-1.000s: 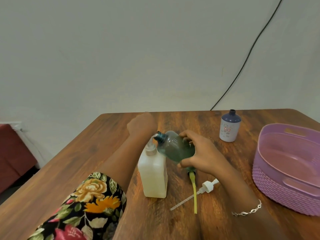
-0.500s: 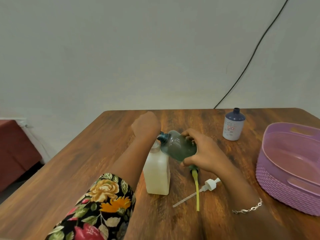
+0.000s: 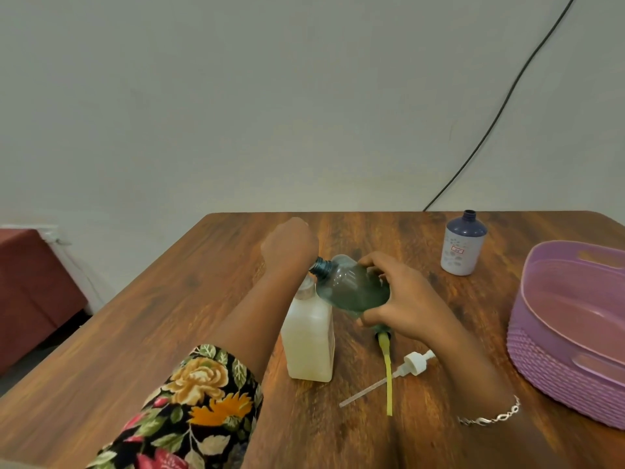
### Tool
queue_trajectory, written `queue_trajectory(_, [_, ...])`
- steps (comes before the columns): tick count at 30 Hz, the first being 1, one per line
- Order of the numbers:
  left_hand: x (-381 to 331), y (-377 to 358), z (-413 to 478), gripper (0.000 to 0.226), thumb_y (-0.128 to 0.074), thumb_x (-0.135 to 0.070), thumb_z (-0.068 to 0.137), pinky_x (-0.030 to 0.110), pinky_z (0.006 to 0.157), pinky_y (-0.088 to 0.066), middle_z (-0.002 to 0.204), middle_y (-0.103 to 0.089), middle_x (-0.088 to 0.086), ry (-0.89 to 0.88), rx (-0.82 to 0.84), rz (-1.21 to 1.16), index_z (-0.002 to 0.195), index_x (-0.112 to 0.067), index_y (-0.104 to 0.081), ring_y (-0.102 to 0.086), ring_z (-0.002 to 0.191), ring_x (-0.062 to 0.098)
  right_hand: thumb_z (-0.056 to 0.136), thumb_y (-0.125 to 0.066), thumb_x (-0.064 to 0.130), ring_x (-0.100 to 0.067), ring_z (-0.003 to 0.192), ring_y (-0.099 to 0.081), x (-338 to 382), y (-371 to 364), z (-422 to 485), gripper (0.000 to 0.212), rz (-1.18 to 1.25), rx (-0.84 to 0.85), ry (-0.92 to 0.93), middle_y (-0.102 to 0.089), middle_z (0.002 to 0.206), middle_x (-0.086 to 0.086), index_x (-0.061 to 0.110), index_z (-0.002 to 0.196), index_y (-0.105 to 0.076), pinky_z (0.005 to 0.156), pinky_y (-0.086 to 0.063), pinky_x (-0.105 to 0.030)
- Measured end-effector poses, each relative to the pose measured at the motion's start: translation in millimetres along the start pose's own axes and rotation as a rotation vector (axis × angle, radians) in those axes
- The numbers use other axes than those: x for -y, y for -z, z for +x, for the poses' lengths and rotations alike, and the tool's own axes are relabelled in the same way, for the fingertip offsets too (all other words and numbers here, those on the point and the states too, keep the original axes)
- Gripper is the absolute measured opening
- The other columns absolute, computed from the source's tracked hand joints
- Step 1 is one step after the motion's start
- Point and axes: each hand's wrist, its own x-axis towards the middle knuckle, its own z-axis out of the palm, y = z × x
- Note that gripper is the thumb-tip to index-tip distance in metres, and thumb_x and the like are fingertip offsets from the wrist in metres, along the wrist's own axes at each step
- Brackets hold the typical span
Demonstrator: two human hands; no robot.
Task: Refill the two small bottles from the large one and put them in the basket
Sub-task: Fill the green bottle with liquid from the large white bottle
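Note:
The large white translucent bottle (image 3: 309, 336) stands upright in the middle of the wooden table (image 3: 169, 316). My right hand (image 3: 402, 299) grips a small clear teal bottle (image 3: 351, 289), uncapped and tilted, its neck pointing up-left just above the large bottle's top. My left hand (image 3: 291, 245) is behind the large bottle with the back of the wrist towards me; its fingers are hidden. A second small bottle (image 3: 463, 245), blue-topped and uncapped, stands at the back right. The purple basket (image 3: 527, 353) sits at the right edge with nothing visible inside.
A white pump head (image 3: 416, 362) with its tube lies on the table in front of my right hand. A yellow-green pump tube (image 3: 388, 370) lies beside it, its head under my right hand. A black cable (image 3: 490, 130) runs down the wall.
Only the view has drifted slightly. Both hands, the tilted small bottle and the large bottle keep their places.

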Motion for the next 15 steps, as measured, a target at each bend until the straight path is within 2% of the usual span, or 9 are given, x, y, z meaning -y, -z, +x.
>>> queue_trajectory(3, [1.3,-0.4,0.9,0.019,-0.038,-0.014,0.098,0.029,0.064,-0.036,0.070,-0.048,0.001,0.007,0.007,-0.019,0.085,-0.011,-0.051,-0.051,0.075,0.021,0.061,-0.082,0.017,-0.012,0.100,-0.050,-0.3,0.0,-0.1,0.066,-0.004,-0.002,0.009,-0.052,0.112,0.004,0.023,0.118,-0.050,0.083,-0.047,-0.030])
queue_trajectory(7, [0.7,12.4,9.1,0.020,-0.034,-0.020,0.099,0.026,0.054,-0.030,0.077,-0.051,0.000,0.002,0.015,-0.054,0.088,-0.013,-0.048,-0.050,0.078,0.020,0.062,-0.082,0.017,-0.011,0.102,-0.049,2.7,5.4,-1.7,0.066,0.038,-0.002,0.013,-0.051,0.113,0.005,0.023,0.119,-0.050,0.085,-0.047,-0.029])
queue_trajectory(11, [-1.4,17.8,11.2,0.019,-0.035,-0.021,0.101,0.030,0.066,-0.035,0.084,-0.053,0.002,-0.004,0.004,-0.022,0.090,-0.013,-0.048,-0.051,0.081,0.020,0.061,-0.083,0.018,-0.012,0.102,-0.049,3.5,8.5,-1.3,0.068,0.014,-0.013,0.014,-0.051,0.113,0.004,0.024,0.120,-0.049,0.083,-0.046,-0.030])
queue_trajectory(13, [-0.6,11.4,7.0,0.017,-0.038,-0.014,0.097,0.027,0.059,-0.035,0.082,-0.057,0.003,0.008,-0.008,-0.017,0.090,-0.010,-0.053,-0.052,0.077,0.020,0.061,-0.083,0.018,-0.012,0.101,-0.049,3.1,7.6,-1.3,0.068,0.009,-0.011,0.012,-0.051,0.112,0.005,0.024,0.120,-0.049,0.082,-0.045,-0.028])
queue_trajectory(15, [0.5,5.8,3.3,0.013,-0.039,-0.010,0.095,0.024,0.052,-0.030,0.075,-0.052,0.001,0.004,-0.048,-0.009,0.089,-0.009,-0.051,-0.050,0.074,0.019,0.061,-0.083,0.018,-0.011,0.100,-0.049,3.0,6.2,-0.9,0.068,0.000,-0.011,0.006,-0.050,0.111,0.006,0.025,0.119,-0.050,0.081,-0.045,-0.028])
